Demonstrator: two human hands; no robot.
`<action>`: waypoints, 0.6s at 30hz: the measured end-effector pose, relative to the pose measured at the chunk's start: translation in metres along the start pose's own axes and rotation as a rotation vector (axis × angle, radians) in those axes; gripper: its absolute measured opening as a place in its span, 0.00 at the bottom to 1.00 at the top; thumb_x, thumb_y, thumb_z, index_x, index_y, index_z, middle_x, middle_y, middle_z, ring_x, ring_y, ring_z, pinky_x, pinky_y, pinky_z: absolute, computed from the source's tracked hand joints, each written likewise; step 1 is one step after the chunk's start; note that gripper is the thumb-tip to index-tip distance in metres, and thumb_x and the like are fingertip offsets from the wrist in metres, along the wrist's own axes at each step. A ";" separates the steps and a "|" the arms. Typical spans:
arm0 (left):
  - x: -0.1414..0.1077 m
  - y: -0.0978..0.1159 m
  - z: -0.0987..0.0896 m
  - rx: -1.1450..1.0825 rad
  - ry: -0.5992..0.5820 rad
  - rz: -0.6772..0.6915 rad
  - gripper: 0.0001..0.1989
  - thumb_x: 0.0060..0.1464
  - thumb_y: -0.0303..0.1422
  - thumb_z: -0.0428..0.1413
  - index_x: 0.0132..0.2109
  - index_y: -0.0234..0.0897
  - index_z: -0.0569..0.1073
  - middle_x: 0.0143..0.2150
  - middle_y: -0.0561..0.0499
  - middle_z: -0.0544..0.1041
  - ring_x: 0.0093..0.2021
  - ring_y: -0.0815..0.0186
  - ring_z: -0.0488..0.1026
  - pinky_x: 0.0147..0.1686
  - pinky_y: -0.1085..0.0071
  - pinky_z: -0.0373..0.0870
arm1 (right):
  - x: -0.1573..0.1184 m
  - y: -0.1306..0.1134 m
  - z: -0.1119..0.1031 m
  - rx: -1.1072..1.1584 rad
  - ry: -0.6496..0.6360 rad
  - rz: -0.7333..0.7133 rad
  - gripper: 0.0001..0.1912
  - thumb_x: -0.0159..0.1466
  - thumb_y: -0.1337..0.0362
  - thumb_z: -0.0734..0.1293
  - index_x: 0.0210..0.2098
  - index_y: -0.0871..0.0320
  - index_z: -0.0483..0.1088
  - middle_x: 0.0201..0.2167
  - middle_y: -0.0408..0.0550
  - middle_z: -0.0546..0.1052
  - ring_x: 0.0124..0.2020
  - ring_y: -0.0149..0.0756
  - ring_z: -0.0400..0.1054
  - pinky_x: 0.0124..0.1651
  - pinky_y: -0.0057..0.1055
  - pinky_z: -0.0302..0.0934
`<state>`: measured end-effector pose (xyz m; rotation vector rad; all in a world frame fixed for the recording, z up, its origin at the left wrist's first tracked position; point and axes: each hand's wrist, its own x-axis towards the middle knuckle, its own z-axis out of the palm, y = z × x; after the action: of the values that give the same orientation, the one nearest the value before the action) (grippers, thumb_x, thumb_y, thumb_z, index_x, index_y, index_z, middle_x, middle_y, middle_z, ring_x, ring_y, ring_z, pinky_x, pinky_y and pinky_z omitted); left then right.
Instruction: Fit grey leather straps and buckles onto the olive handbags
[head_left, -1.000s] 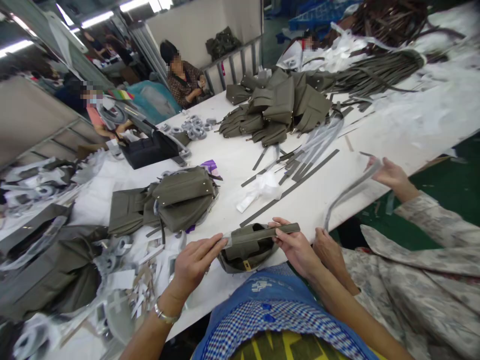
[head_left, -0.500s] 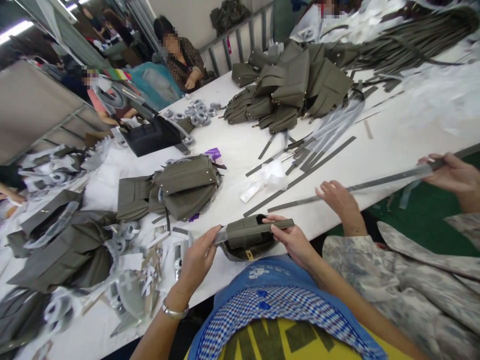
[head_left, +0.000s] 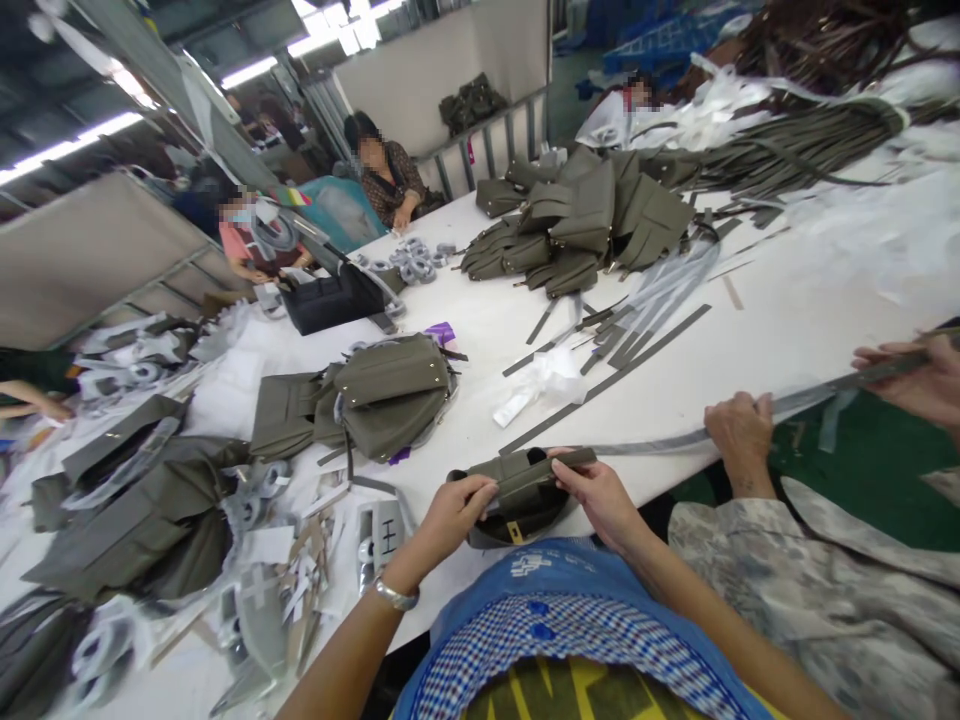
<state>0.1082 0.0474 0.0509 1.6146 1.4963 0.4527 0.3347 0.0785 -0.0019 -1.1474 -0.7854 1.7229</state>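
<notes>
A small olive-green handbag (head_left: 487, 530) with a gold clasp lies at the table's front edge, against my blue apron. Across its top runs a flat olive strap (head_left: 529, 482). My left hand (head_left: 454, 515) is closed on the strap's left part, thumb on top. My right hand (head_left: 596, 490) pinches the strap near its right end, which sticks out past the fingers. The bag's dark opening shows between my hands. What lies under my left fingers is hidden.
At right a co-worker's hands (head_left: 739, 430) hold a long, plastic-covered strap (head_left: 652, 443). Olive bags (head_left: 394, 385) and a bag heap (head_left: 577, 210) lie on the white table (head_left: 450, 420). Paper scraps (head_left: 300, 580) and tape rolls (head_left: 416, 262) lie at left and farther back.
My left hand has moved right along the strap, covering the clear wrapped end seen before. The co-worker's nearer hand has shifted right along the long strap. The camera view has tilted up.
</notes>
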 end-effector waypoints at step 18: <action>0.063 0.013 0.037 -0.117 -0.167 -0.065 0.17 0.57 0.43 0.48 0.36 0.35 0.74 0.28 0.54 0.75 0.22 0.72 0.64 0.23 0.76 0.60 | 0.033 0.051 -0.074 -0.876 -0.198 -0.456 0.21 0.65 0.57 0.62 0.56 0.55 0.68 0.55 0.55 0.72 0.55 0.46 0.66 0.55 0.47 0.64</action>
<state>0.1574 0.0954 0.0226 1.4711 1.3668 0.3537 0.3807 0.0905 -0.0845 -1.2052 -1.8770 1.1114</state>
